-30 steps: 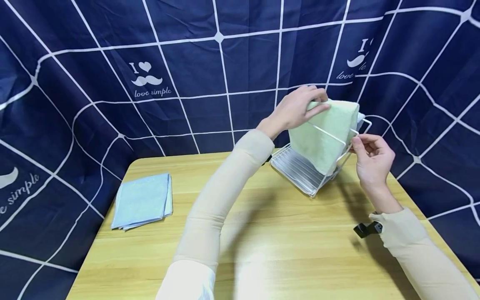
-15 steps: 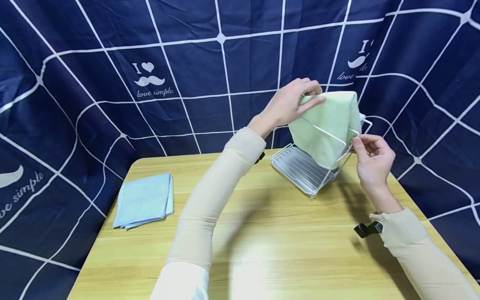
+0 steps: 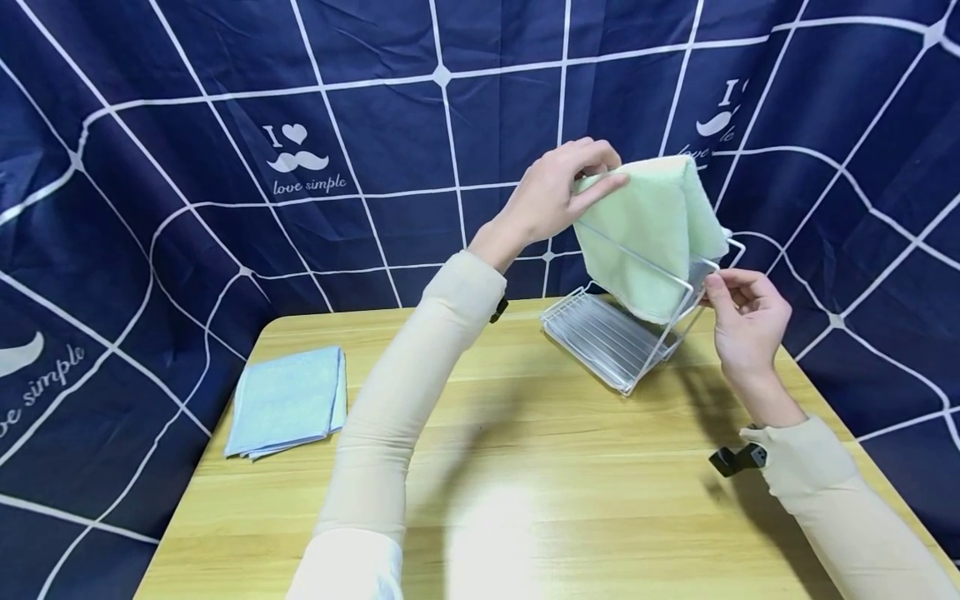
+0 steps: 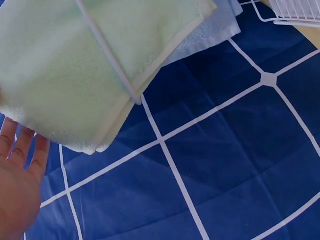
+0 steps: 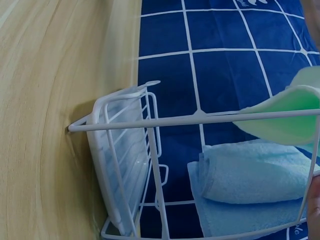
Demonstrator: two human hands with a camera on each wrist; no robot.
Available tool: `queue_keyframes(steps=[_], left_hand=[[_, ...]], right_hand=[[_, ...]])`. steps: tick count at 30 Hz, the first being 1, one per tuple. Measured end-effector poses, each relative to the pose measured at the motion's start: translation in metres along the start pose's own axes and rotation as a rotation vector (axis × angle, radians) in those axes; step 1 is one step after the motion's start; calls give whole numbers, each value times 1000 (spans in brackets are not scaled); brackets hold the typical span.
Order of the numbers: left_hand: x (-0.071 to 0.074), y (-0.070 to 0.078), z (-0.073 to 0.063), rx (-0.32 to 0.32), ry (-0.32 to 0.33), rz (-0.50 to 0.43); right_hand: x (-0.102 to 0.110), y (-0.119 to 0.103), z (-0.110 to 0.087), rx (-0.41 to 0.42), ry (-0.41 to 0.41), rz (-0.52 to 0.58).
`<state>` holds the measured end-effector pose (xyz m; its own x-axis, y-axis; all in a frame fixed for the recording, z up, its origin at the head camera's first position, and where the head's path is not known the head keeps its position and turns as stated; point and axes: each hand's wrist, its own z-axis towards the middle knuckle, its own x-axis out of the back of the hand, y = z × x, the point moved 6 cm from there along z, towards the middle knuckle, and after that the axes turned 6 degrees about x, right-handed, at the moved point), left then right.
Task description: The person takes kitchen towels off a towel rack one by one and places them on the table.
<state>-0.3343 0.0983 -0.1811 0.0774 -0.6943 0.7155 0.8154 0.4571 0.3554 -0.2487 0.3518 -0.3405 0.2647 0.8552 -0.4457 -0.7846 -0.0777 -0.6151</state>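
My left hand [image 3: 555, 187] pinches the top edge of a folded pale green towel [image 3: 637, 225], thumb on the near side. The towel slants down behind a bar of a white wire rack [image 5: 200, 119]. At the rack's upper right corner, my right hand [image 3: 746, 325] pinches the wire between thumb and fingertips. A light blue towel [image 5: 250, 175] hangs in the rack beside the green one, seen in the right wrist view. In the left wrist view, the fingers [image 4: 37, 155] of the left hand extend at the green towel's edge, with the thumb hidden.
A tray [image 3: 600, 333] lies at the rack's base near the table's back right. A folded light blue cloth [image 3: 285, 400] rests on the left of the wooden table [image 3: 540, 467]. Navy curtains [image 3: 495, 125] with white lines surround the back and sides.
My left hand has moved up and left, drawing the green towel higher against the rack. The right hand and the rack stay where they were.
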Motion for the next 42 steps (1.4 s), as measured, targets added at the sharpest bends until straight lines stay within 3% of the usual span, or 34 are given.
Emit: queue_keyframes(steps=[9, 14, 20, 32, 42], left_hand=[[14, -7, -9, 2, 48, -75], [24, -5, -12, -38, 84, -101], [35, -4, -16, -52, 108, -121], [56, -8, -24, -50, 119, -121], [69, -15, -37, -45, 145, -188]], right_hand=[[-1, 0, 0, 14, -15, -17], [2, 2, -1, -3, 9, 1], [0, -2, -1, 35, -16, -46], [-2, -1, -2, 42, -16, -28], [-2, 0, -1, 24, -10, -21]])
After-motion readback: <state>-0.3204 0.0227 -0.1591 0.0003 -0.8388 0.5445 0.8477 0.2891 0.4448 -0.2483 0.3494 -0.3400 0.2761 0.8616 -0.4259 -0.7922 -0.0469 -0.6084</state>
